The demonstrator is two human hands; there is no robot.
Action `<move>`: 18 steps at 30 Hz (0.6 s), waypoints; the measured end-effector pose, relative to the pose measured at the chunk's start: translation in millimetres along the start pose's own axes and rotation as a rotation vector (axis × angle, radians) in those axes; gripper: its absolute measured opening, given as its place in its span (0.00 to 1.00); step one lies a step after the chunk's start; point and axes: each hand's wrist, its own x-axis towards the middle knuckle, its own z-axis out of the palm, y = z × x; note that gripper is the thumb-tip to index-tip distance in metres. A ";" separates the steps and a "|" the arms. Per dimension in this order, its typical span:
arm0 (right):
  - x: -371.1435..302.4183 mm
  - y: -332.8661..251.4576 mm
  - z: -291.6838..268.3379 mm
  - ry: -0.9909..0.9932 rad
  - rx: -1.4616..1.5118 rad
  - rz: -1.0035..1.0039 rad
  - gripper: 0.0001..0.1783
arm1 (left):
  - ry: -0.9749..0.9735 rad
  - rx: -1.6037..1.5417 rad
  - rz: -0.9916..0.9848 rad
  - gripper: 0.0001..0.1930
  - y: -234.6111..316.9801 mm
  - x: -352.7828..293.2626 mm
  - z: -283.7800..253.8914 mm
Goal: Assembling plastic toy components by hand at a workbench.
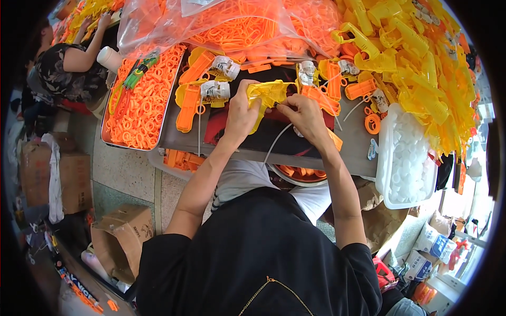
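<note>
My left hand (242,113) grips a translucent yellow plastic shell (269,94), shaped like a toy gun's body, above the work table. Beside the shell's right end, the fingers of my right hand (305,118) are pinched together at a small dark piece too small to name. A thin white plastic strip (275,142) hangs down below my right fingers; its upper end is hidden. To the left lie part-built yellow, orange and white assemblies (215,90), and more assemblies (321,84) lie on the right beyond my right hand.
A tray of orange rings (138,113) stands at left, a white bin of translucent white parts (387,158) at right. Yellow shells (416,58) are heaped at far right. Bagged orange parts (232,26) fill the back. A co-worker (68,68) sits at far left.
</note>
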 end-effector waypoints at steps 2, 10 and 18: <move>-0.4 -3.3 -0.1 0.004 -0.007 0.002 0.13 | -0.004 -0.091 -0.061 0.16 -0.6 -0.1 0.8; 5.3 -11.5 -3.9 -0.091 -0.092 0.143 0.14 | -0.007 0.090 0.043 0.13 30.6 -4.2 5.2; 12.6 16.1 -11.4 -0.160 0.093 0.186 0.15 | -0.016 0.052 0.037 0.15 24.5 -9.2 6.2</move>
